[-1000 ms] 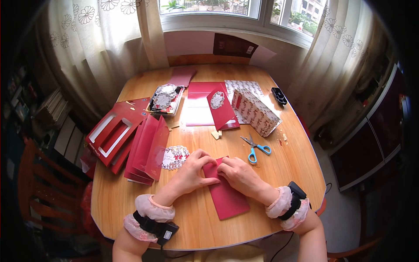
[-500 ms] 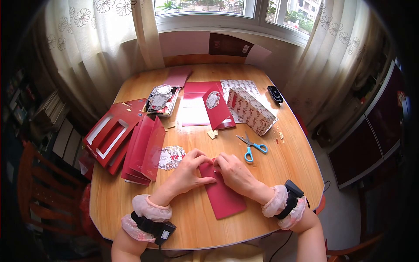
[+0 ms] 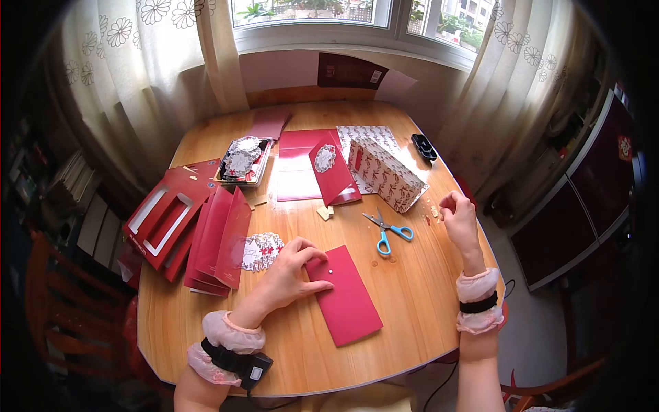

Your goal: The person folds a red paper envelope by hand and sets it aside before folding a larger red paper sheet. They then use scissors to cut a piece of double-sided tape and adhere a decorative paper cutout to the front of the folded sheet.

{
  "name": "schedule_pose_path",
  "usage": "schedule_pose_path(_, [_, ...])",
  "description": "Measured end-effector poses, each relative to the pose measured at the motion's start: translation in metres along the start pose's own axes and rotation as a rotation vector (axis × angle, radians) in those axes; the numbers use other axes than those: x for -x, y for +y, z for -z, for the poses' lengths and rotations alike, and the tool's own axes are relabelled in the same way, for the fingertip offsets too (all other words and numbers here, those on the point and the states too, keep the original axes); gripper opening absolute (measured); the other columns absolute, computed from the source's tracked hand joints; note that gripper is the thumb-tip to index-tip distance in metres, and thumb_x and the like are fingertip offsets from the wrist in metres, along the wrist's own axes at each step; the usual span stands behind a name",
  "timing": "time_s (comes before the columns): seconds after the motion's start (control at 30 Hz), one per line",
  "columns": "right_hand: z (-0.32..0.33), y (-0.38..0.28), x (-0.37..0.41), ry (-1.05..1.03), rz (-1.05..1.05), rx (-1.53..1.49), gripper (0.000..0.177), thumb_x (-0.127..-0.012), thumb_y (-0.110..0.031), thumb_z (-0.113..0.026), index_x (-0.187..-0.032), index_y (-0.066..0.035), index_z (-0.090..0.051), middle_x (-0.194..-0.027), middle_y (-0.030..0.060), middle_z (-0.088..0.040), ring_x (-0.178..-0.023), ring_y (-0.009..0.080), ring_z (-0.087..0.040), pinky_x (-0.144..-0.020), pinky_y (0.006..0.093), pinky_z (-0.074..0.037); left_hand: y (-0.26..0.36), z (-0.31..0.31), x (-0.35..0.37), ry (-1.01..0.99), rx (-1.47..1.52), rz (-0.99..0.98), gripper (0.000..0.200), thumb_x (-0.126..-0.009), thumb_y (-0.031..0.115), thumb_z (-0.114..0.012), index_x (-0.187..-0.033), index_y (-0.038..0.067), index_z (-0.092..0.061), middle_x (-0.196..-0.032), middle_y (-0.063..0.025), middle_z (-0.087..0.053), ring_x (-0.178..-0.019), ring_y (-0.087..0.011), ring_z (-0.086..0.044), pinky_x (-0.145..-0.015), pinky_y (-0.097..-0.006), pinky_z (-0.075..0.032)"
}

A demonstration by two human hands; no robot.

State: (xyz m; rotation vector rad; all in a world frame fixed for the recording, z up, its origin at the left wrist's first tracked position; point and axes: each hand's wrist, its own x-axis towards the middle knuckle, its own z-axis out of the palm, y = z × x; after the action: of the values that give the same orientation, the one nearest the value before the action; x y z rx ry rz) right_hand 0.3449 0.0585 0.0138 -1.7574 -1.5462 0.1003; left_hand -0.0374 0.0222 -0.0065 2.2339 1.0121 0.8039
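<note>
A red folded card (image 3: 350,302) lies flat at the front middle of the table, with a tiny white square (image 3: 330,271) on its upper part. My left hand (image 3: 292,273) holds the card at its upper left edge, thumb lying on the surface and fingers curled at the corner. Over the table's right edge, my right hand (image 3: 458,216) has its fingertips pinched together beside small pale scraps (image 3: 435,214). Whatever is between those fingertips is too small to make out. Blue-handled scissors (image 3: 386,232) lie partly open between card and scraps.
Standing red folded cards (image 3: 216,240) and red packaging (image 3: 161,216) occupy the left side. Floral paper cut-outs (image 3: 261,251) lie beside them; more fill a tray (image 3: 264,165). Farther back are a patterned box (image 3: 388,175), a red card with a floral label (image 3: 334,175) and a black object (image 3: 423,147).
My right hand has left the card and moved right to the scraps at the table edge. The white square on the card is now uncovered. My left hand stays at the card.
</note>
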Motion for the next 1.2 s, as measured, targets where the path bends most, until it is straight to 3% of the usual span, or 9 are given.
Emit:
schedule_pose_path(0.17, [0.0,-0.003,0.0,0.003,-0.008,-0.076,0.009,-0.081,0.004,-0.061,-0.087,0.0,-0.065,-0.075,0.0143,-0.069,-0.069,0.0228,-0.069,-0.065,0.0346,-0.054,0.0,0.0,-0.001,-0.006,0.01,0.0,0.046,-0.071,0.026,-0.087,-0.107,0.006,-0.066,-0.108,-0.0072,-0.055,-0.095,-0.0186,-0.058,-0.081,-0.0292,-0.05])
schedule_pose_path(0.27, [0.002,-0.011,0.002,0.025,-0.019,-0.024,0.012,-0.08,0.006,-0.06,-0.088,0.0,-0.066,-0.076,0.0139,-0.07,-0.07,0.0232,-0.069,-0.065,0.0342,-0.054,0.003,0.002,-0.001,-0.017,0.05,0.03,0.045,-0.07,0.026,-0.086,-0.105,0.005,-0.065,-0.105,-0.0105,-0.056,-0.099,-0.0259,-0.058,-0.088,-0.0352,-0.049])
schedule_pose_path(0.33, [0.002,-0.011,0.002,0.024,-0.016,0.062,0.011,-0.077,0.006,-0.064,-0.087,0.001,-0.066,-0.076,0.012,-0.07,-0.071,0.0187,-0.07,-0.067,0.0291,-0.054,0.003,0.002,-0.001,-0.014,0.04,0.014,0.045,-0.071,0.026,-0.086,-0.105,0.005,-0.065,-0.105,-0.0105,-0.055,-0.099,-0.0258,-0.058,-0.088,-0.035,-0.049])
schedule_pose_path(0.77, [0.001,-0.011,-0.002,-0.021,-0.111,-0.116,0.008,-0.081,0.002,-0.066,-0.089,0.002,-0.068,-0.082,0.0129,-0.073,-0.078,0.0172,-0.072,-0.07,0.0274,-0.055,0.001,0.0,0.0,0.004,0.012,0.0,0.044,-0.071,0.025,-0.087,-0.107,0.007,-0.067,-0.105,-0.0063,-0.056,-0.094,-0.0186,-0.058,-0.08,-0.0294,-0.05])
schedule_pose_path(0.87, [-0.006,-0.016,0.002,0.062,0.051,-0.15,0.007,-0.082,0.001,-0.067,-0.089,0.002,-0.068,-0.078,0.0104,-0.072,-0.075,0.0139,-0.07,-0.067,0.0245,-0.052,0.004,0.002,-0.001,-0.018,0.049,0.035,0.045,-0.071,0.026,-0.085,-0.105,0.005,-0.065,-0.104,-0.011,-0.055,-0.099,-0.0263,-0.058,-0.088,-0.0351,-0.048])
schedule_pose_path(0.93, [-0.012,-0.045,0.014,-0.074,0.208,-0.37,0.007,-0.082,-0.001,-0.069,-0.088,-0.001,-0.069,-0.076,0.008,-0.069,-0.062,0.0135,-0.063,-0.058,0.0272,-0.05,0.002,0.001,-0.001,-0.018,0.063,0.026,0.045,-0.071,0.026,-0.085,-0.105,0.005,-0.065,-0.105,-0.0111,-0.055,-0.099,-0.0263,-0.058,-0.088,-0.035,-0.049])
schedule_pose_path(1.07, [-0.023,-0.11,0.059,-0.685,0.515,-0.415,0.009,-0.081,-0.004,-0.072,-0.089,-0.004,-0.067,-0.078,0.0071,-0.066,-0.063,0.0148,-0.061,-0.059,0.0289,-0.05,0.003,0.002,-0.001,-0.021,0.054,0.031,0.044,-0.071,0.026,-0.085,-0.105,0.005,-0.066,-0.105,-0.0111,-0.056,-0.099,-0.0261,-0.058,-0.088,-0.0349,-0.049])
schedule_pose_path(1.13, [-0.033,-0.125,0.081,-0.842,0.563,-0.518,0.011,-0.082,-0.005,-0.073,-0.091,-0.005,-0.067,-0.079,0.0039,-0.063,-0.067,0.0119,-0.061,-0.058,0.025,-0.048,0.002,0.001,-0.001,-0.02,0.084,0.035,0.045,-0.07,0.025,-0.086,-0.105,0.004,-0.066,-0.105,-0.0115,-0.055,-0.1,-0.0265,-0.058,-0.089,-0.0353,-0.049])
schedule_pose_path(1.2, [-0.046,-0.124,0.092,-0.842,0.642,-0.468,0.012,-0.083,-0.007,-0.073,-0.092,-0.005,-0.067,-0.082,0.0039,-0.062,-0.068,0.0136,-0.062,-0.059,0.0263,-0.049,0.001,0.0,0.0,0.005,0.055,-0.007,0.04,-0.073,0.023,-0.083,-0.104,0.004,-0.066,-0.103,-0.0118,-0.057,-0.099,-0.0274,-0.059,-0.088,-0.0359,-0.049])
